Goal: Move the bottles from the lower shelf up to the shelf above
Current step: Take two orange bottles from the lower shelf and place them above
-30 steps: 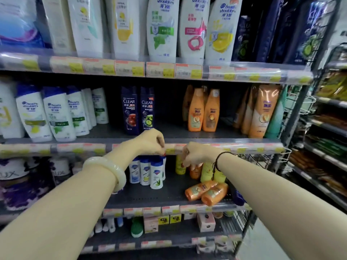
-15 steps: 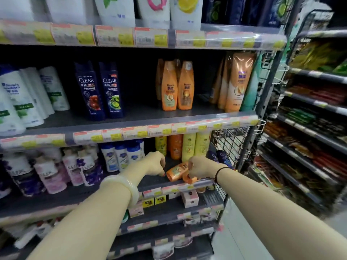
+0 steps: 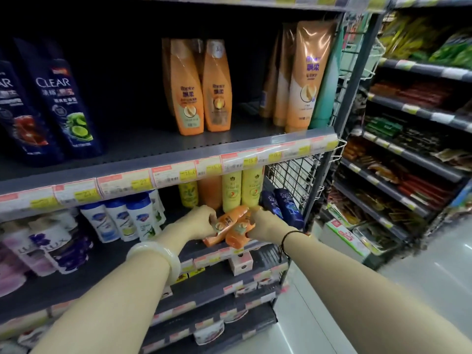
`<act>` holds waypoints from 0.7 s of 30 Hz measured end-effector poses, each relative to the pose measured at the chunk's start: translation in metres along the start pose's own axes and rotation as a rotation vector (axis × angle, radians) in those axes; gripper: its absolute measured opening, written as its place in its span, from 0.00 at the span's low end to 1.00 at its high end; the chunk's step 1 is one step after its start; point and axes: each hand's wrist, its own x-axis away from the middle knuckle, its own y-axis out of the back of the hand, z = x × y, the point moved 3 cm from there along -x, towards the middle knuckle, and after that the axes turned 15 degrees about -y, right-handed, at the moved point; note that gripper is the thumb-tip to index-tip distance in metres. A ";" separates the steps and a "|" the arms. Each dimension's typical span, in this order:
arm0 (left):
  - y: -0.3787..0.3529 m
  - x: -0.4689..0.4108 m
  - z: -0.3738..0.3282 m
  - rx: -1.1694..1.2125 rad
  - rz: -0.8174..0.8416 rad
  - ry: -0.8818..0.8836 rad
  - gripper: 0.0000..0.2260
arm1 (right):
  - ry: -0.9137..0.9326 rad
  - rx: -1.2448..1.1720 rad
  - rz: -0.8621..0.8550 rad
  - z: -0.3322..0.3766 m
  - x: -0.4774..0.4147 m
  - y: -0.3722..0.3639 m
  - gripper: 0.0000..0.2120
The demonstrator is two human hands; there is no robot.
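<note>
Two hands covering orange bottles, grip unclear

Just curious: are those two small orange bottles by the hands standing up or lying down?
Lying down. Both orange bottles rest on their sides at the lower shelf's front edge, caps toward the camera.

Dark blue CLEAR bottles stand at upper left. A wire basket hangs right of centre. Snack packets fill the neighbouring rack at right. Small pink boxes sit low, centre.
</note>
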 end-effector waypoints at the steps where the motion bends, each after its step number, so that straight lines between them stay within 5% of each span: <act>1: -0.003 -0.006 0.003 0.018 -0.002 0.008 0.09 | -0.022 -0.016 0.013 -0.001 -0.003 -0.002 0.16; 14: -0.031 -0.079 0.030 0.137 0.040 0.045 0.21 | -0.325 -0.349 -0.069 -0.014 -0.055 -0.032 0.28; 21: -0.041 -0.092 0.043 0.234 0.033 0.092 0.24 | -0.527 -0.710 0.062 -0.021 -0.061 -0.045 0.33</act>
